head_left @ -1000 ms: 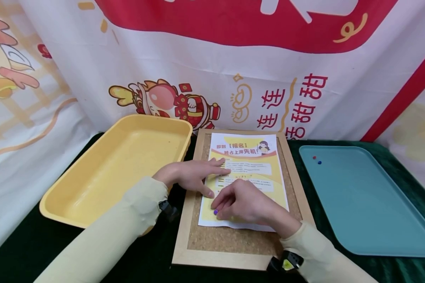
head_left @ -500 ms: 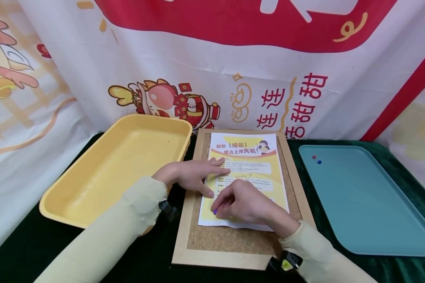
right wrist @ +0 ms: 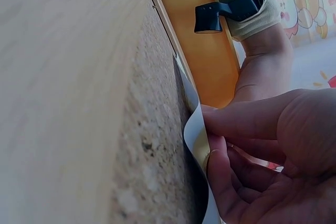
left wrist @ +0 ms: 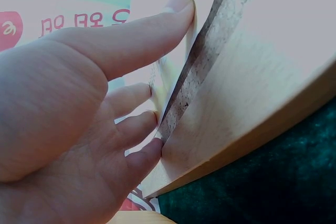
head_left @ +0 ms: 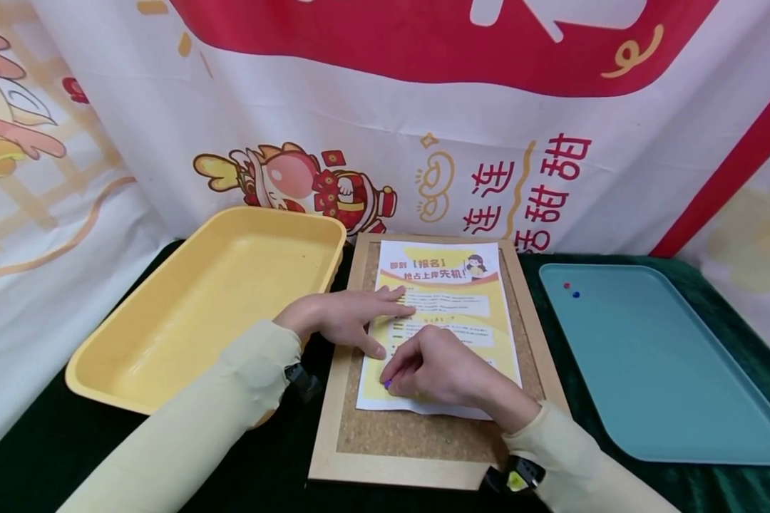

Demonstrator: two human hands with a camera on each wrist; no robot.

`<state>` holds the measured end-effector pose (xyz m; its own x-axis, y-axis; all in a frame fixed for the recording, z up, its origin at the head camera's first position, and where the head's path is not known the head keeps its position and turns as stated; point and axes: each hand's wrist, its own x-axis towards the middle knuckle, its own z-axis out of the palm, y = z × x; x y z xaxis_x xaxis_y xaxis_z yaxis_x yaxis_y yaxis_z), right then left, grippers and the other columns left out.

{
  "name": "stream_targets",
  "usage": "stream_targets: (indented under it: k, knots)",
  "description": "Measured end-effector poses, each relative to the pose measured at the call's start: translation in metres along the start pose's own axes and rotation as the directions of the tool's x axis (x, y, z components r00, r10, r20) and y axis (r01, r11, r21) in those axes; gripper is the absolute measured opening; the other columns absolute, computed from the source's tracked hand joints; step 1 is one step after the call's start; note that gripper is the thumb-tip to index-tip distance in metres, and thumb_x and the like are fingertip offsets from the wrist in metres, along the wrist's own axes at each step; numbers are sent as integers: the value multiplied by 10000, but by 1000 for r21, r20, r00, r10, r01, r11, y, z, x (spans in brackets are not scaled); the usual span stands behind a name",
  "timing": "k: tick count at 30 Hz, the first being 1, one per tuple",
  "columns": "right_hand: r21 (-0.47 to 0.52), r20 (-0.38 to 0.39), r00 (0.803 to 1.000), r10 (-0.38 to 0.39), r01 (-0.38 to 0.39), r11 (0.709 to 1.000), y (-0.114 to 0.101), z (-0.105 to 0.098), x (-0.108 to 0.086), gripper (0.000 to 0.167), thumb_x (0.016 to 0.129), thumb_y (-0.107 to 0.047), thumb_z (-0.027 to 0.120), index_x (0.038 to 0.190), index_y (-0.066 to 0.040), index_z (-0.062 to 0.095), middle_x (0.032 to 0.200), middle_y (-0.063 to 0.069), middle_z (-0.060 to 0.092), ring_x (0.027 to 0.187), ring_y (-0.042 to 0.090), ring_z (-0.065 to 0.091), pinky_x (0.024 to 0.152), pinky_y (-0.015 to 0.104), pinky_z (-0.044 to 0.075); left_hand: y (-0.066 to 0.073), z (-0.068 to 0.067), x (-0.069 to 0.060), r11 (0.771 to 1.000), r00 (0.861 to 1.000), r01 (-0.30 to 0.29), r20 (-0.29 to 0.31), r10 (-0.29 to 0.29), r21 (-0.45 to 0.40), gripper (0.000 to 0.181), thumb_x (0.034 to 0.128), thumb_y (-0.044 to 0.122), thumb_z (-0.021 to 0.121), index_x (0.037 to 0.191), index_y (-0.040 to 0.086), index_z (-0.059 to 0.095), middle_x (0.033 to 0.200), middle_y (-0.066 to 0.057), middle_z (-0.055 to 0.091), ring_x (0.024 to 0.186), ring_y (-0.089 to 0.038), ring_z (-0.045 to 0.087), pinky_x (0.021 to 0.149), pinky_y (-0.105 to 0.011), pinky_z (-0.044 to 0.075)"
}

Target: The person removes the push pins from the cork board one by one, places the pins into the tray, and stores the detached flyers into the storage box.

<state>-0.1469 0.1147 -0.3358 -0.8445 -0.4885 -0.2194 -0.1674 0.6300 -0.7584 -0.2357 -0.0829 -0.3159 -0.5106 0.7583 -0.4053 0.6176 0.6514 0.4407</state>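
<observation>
A yellow printed sheet (head_left: 449,299) lies on a wood-framed cork board (head_left: 417,436). The left hand (head_left: 348,318) rests on the sheet's left side with fingers spread, its thumb near the sheet's edge in the left wrist view too. Close to the sheet's lower left corner, the right hand (head_left: 445,367) pinches a small purple pin (head_left: 388,384) between thumb and fingers, against the paper. In the right wrist view the lower edge of the sheet (right wrist: 195,135) curves up off the cork (right wrist: 152,150), and the pin is hidden there.
To the left of the board stands a yellow tray (head_left: 205,306). A blue-green tray (head_left: 667,370) lies to the right, with a red pin (head_left: 567,286) and a blue pin (head_left: 575,294) near its far left corner. Behind hangs a printed cloth (head_left: 334,92); dark green cloth covers the table.
Both hands keep nearly the same place on the sheet. The whole head view has shifted very slightly; nothing else has visibly moved.
</observation>
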Motion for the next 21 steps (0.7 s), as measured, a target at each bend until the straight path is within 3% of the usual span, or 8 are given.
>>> stream_targets:
  k: [21]
  knots:
    - [-35,-13,999,-49,48,998,1,4,-2,206,901,-48,811,774,-210,811,707,-88,728,683,70,588,740,251,459,0,0,0,1000,1000,2,4,-2,-4,767,1026,279,715,1688,250,328,1812,-63,58,1685,-297,36,1349,-546,114]
